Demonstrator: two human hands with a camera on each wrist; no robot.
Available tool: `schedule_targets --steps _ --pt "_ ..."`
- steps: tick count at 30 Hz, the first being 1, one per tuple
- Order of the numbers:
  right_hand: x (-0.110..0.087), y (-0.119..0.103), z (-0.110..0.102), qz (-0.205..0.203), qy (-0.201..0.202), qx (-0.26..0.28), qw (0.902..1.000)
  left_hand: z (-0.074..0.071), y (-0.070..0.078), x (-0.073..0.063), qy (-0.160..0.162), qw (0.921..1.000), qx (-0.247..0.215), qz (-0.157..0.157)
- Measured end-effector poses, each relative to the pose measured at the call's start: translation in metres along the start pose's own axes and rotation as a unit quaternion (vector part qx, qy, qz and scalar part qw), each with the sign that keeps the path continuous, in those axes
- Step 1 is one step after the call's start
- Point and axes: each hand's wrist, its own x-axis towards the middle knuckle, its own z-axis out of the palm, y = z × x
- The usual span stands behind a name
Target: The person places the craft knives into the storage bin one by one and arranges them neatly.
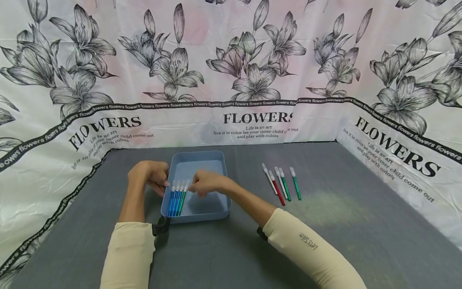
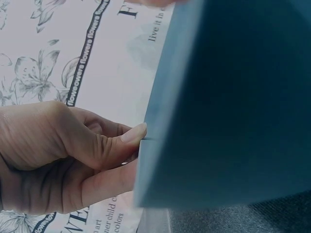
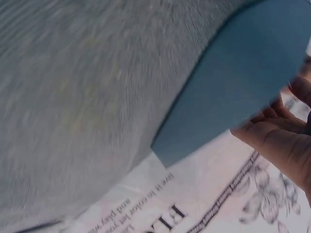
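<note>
A blue-grey rectangular tray (image 1: pixel 211 218) sits on the dark table. My left hand (image 1: pixel 153 176) holds its left side; in the left wrist view, thumb and fingers of the left hand (image 2: pixel 97 150) pinch the tray wall (image 2: pixel 150 170). Several white-capped felt-tip pens lie side by side along the tray's left part: blue pens (image 1: pixel 173 202) and, at their right, a green pen (image 1: pixel 182 200). My right hand (image 1: pixel 209 182) reaches into the tray, its fingertips right at the green pen's white cap. I cannot tell if they grip it. In the right wrist view, the tray wall (image 3: pixel 228 82) partly covers the right hand (image 3: pixel 282 141).
Right of the tray, more felt-tip pens lie loose on the grey table (image 1: pixel 343 249): a red pen (image 1: pixel 278 192), green pens (image 1: pixel 296 188) and white ones. A flower-printed cloth (image 1: pixel 252 132) stands round the table's back and sides.
</note>
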Motion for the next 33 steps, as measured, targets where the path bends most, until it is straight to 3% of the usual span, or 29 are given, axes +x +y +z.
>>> schedule_targets --steps 7,12,26,33 --pt "-0.028 0.008 -0.031 -0.022 0.041 0.003 0.9989 -0.002 0.001 0.001 0.007 0.9999 0.007 -0.004" --pt "-0.044 0.022 -0.047 -0.007 0.068 0.000 0.9976 0.000 0.001 0.001 0.001 0.9999 0.011 0.001" --pt "-0.076 0.086 -0.083 0.095 0.130 -0.016 0.9868 0.001 0.002 0.002 0.005 0.9997 0.024 -0.002" --pt "-0.097 0.120 -0.105 0.121 0.141 -0.014 0.9825 0.001 0.002 0.003 0.012 0.9995 0.027 -0.007"
